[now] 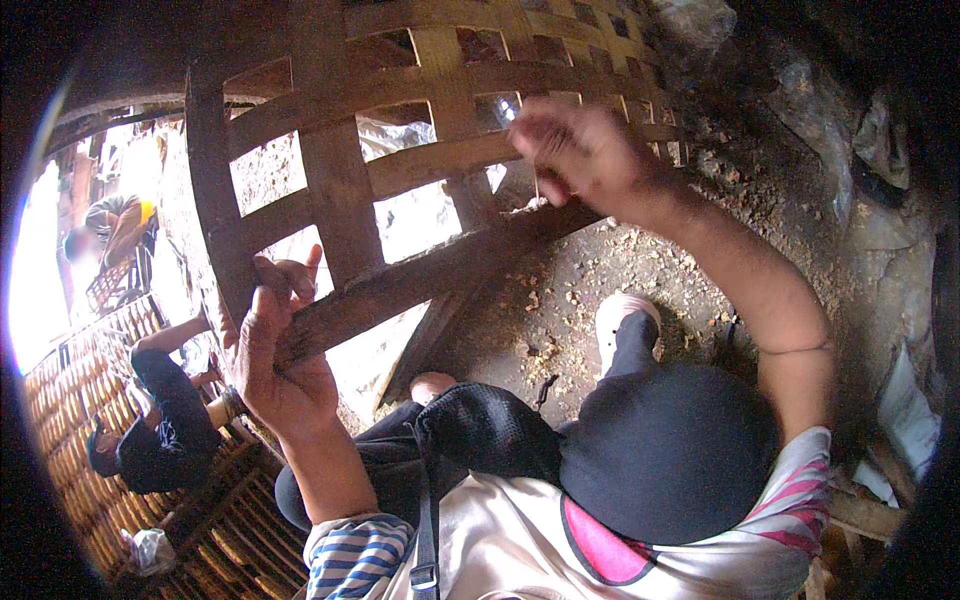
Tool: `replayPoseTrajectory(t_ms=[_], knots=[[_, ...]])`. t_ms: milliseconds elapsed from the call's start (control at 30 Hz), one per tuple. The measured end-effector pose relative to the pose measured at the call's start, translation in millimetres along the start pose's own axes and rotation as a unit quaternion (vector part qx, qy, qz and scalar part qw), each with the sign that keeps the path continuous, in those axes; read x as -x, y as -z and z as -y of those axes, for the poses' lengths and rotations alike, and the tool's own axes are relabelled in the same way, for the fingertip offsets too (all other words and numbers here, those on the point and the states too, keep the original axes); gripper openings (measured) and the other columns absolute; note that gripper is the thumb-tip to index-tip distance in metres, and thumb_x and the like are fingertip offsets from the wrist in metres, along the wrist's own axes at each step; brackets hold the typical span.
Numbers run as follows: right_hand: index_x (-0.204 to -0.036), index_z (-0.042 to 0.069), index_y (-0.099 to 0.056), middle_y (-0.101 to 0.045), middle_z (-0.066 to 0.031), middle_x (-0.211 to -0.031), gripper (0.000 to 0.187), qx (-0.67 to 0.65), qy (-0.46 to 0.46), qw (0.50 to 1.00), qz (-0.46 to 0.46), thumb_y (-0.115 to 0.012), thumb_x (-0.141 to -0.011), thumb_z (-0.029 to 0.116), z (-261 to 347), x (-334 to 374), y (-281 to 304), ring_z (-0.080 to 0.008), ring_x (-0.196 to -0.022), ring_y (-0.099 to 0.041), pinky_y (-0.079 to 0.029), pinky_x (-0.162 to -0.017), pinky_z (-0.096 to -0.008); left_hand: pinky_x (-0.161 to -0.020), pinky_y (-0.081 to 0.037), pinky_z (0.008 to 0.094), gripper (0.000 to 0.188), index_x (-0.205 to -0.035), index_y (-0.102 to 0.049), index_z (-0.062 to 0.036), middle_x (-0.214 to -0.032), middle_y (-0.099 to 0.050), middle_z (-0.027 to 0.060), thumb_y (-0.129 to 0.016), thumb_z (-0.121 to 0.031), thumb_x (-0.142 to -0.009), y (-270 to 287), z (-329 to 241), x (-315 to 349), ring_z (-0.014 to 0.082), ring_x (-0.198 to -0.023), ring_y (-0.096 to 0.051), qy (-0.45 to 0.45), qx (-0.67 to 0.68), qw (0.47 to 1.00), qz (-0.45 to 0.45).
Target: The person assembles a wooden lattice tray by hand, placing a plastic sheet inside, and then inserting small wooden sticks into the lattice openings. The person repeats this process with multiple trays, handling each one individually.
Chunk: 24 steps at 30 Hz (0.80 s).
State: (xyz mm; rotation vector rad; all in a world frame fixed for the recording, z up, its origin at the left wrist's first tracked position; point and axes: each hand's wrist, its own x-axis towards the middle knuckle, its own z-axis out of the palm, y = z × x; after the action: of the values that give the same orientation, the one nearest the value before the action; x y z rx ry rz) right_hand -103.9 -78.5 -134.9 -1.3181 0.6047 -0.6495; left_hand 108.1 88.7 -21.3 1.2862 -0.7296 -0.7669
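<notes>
A lattice panel [330,190] of crossed flat wooden or bamboo strips stands tilted in front of me, with a thicker rail [430,272] along its lower edge. At the panel's lower left corner, my left hand [275,370] is wrapped round the rail, and some of its fingers show at the opening above. My right hand [590,160] is raised at the lower right part of the lattice, close to the rail. Motion smears its fingers, which look bent; whether they hold anything is hidden.
Wood chips [540,330] litter the dark floor around my shoe [625,320]. Crumpled plastic sheeting [800,110] lies to the right. On the left, a person in dark clothes [165,415] is beside a slatted bamboo surface [75,400], with another person [120,225] farther back.
</notes>
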Motion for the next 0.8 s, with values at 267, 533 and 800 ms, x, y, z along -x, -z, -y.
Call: replayPoseTrajectory(t_ms=[267,533,800], knots=[[-0.096,0.001,-0.063,-0.061,-0.0124,-0.085,0.018,0.46,0.059,0.886,-0.007,-0.06,-0.088,0.018,-16,38,68,-0.0254,-0.082,-0.061,-0.047,-0.076,-0.0341,-0.1,-0.039,0.0584,0.043,-0.128,-0.037,0.0041,-0.103,-0.06,0.0181,-0.052,-0.005,-0.089,-1,-2,4,0.0279,-0.092,-0.061,-0.009,0.004,1.0,0.007],[-0.091,0.002,-0.066,-0.061,-0.0078,-0.088,0.012,0.246,0.063,0.967,-0.032,-0.061,-0.087,0.012,-25,47,29,-0.0193,-0.086,-0.06,-0.046,-0.077,-0.032,-0.1,-0.039,0.0568,0.038,-0.124,-0.04,0.0046,-0.101,-0.06,0.0171,-0.051,-0.006,-0.09,2,2,2,0.0247,-0.091,-0.061,-0.014,-0.028,0.999,0.021],[-0.088,0.005,-0.068,-0.052,-0.0034,-0.08,0.011,0.233,0.072,0.969,-0.026,-0.063,-0.087,0.015,-28,43,17,-0.0167,-0.082,-0.05,-0.041,-0.077,-0.0313,-0.097,-0.042,0.0476,0.028,-0.099,-0.062,0.0123,-0.106,-0.06,0.0201,-0.052,-0.011,-0.089,1,-3,1,0.0272,-0.096,-0.059,-0.003,-0.018,0.999,0.03]])
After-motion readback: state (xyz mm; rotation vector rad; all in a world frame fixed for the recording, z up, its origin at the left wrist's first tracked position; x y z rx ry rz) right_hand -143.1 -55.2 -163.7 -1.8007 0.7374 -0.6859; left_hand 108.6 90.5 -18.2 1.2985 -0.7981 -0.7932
